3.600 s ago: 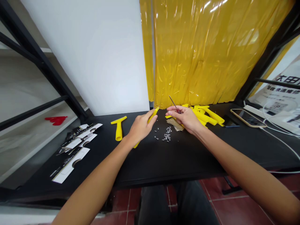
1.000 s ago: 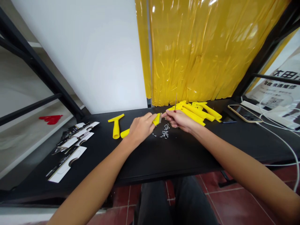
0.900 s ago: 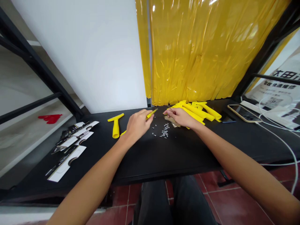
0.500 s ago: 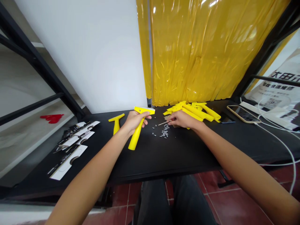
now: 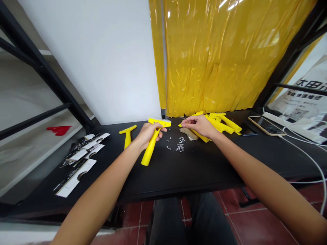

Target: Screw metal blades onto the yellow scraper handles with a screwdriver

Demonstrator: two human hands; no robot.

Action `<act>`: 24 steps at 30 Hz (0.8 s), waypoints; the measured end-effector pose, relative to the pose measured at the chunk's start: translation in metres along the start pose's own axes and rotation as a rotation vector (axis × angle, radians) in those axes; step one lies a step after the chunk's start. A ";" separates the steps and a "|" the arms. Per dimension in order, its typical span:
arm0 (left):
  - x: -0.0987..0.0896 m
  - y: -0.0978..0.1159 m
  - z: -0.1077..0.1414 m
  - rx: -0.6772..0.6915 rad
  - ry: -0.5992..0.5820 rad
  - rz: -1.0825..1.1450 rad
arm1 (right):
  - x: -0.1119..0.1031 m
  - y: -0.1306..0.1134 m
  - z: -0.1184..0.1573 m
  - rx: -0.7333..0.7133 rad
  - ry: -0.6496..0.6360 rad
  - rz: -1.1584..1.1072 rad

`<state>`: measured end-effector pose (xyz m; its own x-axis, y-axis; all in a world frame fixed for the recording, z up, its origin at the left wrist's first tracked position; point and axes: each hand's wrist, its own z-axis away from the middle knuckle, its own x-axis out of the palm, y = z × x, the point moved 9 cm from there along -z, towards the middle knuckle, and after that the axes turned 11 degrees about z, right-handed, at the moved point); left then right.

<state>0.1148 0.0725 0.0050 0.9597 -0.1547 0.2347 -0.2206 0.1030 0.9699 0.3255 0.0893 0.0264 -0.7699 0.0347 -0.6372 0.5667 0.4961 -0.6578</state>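
Note:
My left hand [image 5: 147, 134] is closed around a yellow T-shaped scraper [image 5: 149, 152], its wide head pointing away and its handle slanting toward me. My right hand [image 5: 203, 126] pinches a small screwdriver [image 5: 192, 121]; a bit of its red handle shows and the fingers hide most of the rest. Loose small screws [image 5: 181, 146] are scattered on the black table between my hands. Under my right hand lies a brownish flat packet [image 5: 190, 134]. A second yellow scraper [image 5: 127, 139] lies left of my left wrist, partly covered by the forearm.
Yellow scraper parts [image 5: 224, 123] are heaped behind my right hand. Printed cards [image 5: 76, 177] lie spread at the left. A phone [image 5: 267, 126] and white cables [image 5: 304, 153] occupy the right side. A yellow plastic curtain [image 5: 209, 61] hangs behind the table [image 5: 158, 180].
My right hand has lifted away from the screws, slightly up, and the screwdriver's shaft no longer shows clearly. My left hand still holds the scraper, nearly in the same place.

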 end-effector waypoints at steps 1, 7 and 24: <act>0.004 -0.001 0.002 -0.005 -0.012 -0.009 | -0.001 -0.005 0.002 0.018 0.017 -0.049; 0.030 -0.009 0.012 0.006 -0.107 -0.081 | 0.021 -0.027 0.009 -0.025 0.028 -0.175; 0.036 -0.021 0.009 0.105 -0.179 -0.303 | 0.037 -0.016 0.010 0.075 -0.045 -0.103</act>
<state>0.1523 0.0557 -0.0066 0.9405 -0.3333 -0.0660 0.0437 -0.0739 0.9963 0.2909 0.0742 0.0093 -0.8125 -0.0529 -0.5806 0.5067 0.4284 -0.7481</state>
